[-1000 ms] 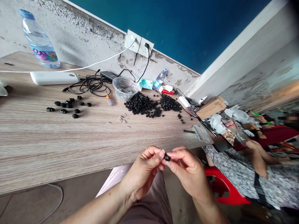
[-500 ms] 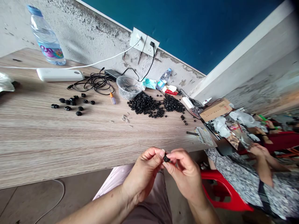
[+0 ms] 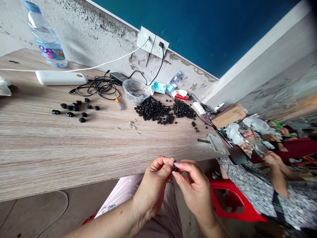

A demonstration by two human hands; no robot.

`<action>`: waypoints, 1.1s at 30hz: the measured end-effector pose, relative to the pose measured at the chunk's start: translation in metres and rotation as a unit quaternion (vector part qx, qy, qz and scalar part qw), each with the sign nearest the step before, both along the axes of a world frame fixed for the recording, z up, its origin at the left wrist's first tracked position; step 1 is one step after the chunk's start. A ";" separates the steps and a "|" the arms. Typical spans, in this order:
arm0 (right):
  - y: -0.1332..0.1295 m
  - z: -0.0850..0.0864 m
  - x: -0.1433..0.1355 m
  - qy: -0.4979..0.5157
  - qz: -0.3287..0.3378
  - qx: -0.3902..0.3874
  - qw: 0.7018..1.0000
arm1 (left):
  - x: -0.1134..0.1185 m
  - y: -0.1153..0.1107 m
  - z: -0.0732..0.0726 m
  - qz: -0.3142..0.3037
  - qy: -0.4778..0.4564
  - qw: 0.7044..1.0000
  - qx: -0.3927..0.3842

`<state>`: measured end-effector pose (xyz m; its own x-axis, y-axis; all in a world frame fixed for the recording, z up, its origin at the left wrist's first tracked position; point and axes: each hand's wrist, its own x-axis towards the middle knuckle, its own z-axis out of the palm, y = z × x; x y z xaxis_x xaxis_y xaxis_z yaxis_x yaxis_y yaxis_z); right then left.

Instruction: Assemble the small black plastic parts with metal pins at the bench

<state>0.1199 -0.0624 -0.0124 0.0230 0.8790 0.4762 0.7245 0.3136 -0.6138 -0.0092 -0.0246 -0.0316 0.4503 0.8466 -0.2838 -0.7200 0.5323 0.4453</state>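
Between the fingertips of both hands is a small black plastic cord lock (image 3: 175, 168), partly covered by the fingers. My left hand (image 3: 155, 181) pinches it from the left with thumb and forefinger. From the right, my right hand (image 3: 194, 185) grips it the same way, its other fingers curled. Both hands are just off the table's front edge, above my lap. On the table beyond them lie a few small metal springs (image 3: 132, 125). Larger heaps of black plastic pieces (image 3: 152, 109) sit behind those, beside a clear plastic bowl (image 3: 136, 92) of small metallic parts. Several black cord locks (image 3: 75, 107) lie scattered at left.
A water bottle (image 3: 47, 36), a white power strip (image 3: 60, 78) and coiled black cable (image 3: 96, 86) stand along the wall. An orange-capped small bottle (image 3: 119, 103) lies near the bowl. At right, a co-worker in a patterned top (image 3: 257, 188) sits by a red stool (image 3: 232, 198).
My hands stay together, and the cord lock has turned slightly and shifted a little left between the fingertips. The camera view has moved slightly; things on the table lie as before.
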 end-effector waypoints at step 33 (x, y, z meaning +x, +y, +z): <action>0.013 -0.006 0.021 0.217 0.110 -0.039 0.969 | -0.011 0.003 0.012 -0.036 0.026 0.992 0.117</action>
<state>0.1405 -0.0494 -0.0180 0.0148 0.9182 0.3958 0.3144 0.3715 -0.8736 -0.0202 -0.0216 -0.0192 0.5027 0.8577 -0.1075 -0.6566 0.4598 0.5978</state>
